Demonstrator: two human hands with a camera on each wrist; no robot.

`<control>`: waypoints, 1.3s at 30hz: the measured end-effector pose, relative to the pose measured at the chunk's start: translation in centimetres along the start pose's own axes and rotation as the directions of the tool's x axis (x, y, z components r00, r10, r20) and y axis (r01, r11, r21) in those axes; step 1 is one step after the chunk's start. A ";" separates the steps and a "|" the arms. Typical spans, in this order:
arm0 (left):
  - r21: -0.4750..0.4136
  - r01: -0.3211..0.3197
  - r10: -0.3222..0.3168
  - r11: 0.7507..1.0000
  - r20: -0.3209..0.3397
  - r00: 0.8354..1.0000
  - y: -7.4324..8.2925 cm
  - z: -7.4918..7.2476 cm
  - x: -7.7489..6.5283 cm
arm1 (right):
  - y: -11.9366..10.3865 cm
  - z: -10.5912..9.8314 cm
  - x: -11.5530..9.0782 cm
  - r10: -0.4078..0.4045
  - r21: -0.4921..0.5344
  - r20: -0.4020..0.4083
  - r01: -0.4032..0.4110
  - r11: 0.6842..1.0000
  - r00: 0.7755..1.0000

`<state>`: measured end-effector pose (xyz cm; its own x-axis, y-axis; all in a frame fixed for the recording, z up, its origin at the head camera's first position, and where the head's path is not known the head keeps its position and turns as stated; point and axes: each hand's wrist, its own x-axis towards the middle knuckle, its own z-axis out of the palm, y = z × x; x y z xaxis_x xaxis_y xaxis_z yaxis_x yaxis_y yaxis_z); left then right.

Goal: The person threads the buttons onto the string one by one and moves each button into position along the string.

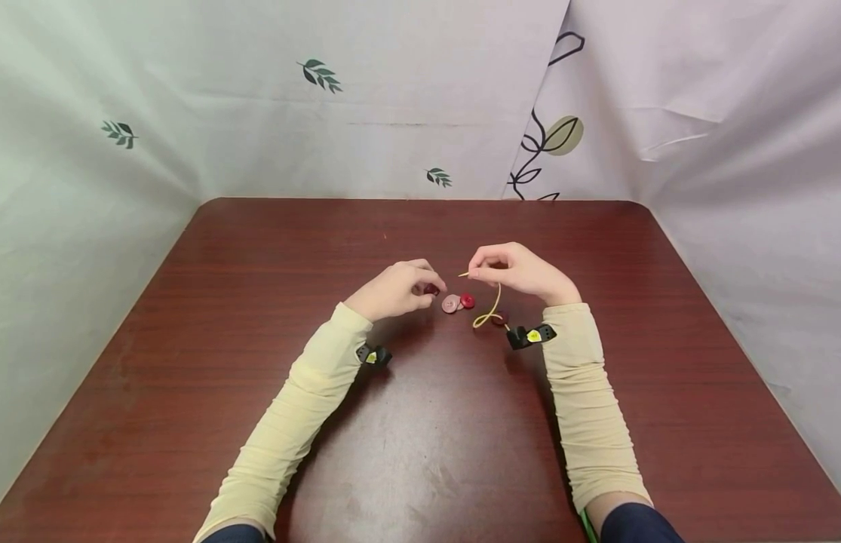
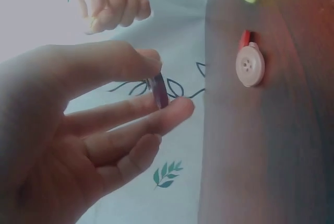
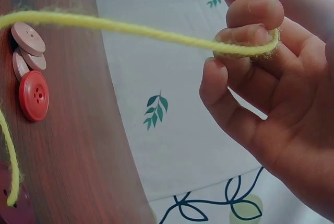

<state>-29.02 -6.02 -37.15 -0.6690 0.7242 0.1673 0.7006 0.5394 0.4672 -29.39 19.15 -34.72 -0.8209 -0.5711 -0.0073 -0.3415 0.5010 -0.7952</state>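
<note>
Between thumb and fingers, my left hand (image 1: 401, 289) pinches a dark red button (image 2: 159, 90), seen nearly edge-on in the left wrist view. My right hand (image 1: 522, 269) pinches a yellow yarn (image 3: 130, 32) near its tip, which points left toward the other hand. The yarn passes around the right fingers, then loops down to the table. Its lower part runs through a hole of another dark red button (image 3: 11, 195) lying by the right wrist. On the table between the hands lie a pink button (image 1: 450, 304) and a bright red button (image 3: 34, 96), with smaller pale pink ones partly covered.
The brown wooden table (image 1: 420, 445) has rounded far corners. A white cloth (image 1: 257, 143) with leaf prints hangs behind it and along both sides. Each wrist carries a small black camera mount, the right one (image 1: 531, 336) close to the yarn.
</note>
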 end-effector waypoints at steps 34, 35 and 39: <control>-0.311 -0.053 -0.030 0.949 -0.256 0.966 1.2 -1.3 -0.2 | -0.5 1.3 0.7 -0.064 -0.007 -0.044 0.064 0.998 0.997; -0.312 -0.059 -0.026 0.948 -0.260 0.965 1.2 -1.3 -0.2 | -0.5 1.3 0.7 -0.063 -0.004 -0.051 0.063 0.998 0.997; -0.319 -0.071 -0.018 0.945 -0.266 0.964 1.2 -1.2 -0.3 | -0.9 1.4 0.7 -0.059 0.002 -0.064 0.059 0.998 0.996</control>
<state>-28.32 -6.09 -35.55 -0.7232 0.5739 0.3842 0.6305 0.3215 0.7065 -28.99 17.41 -34.91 -0.8268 -0.5571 0.0781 -0.3886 0.4654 -0.7952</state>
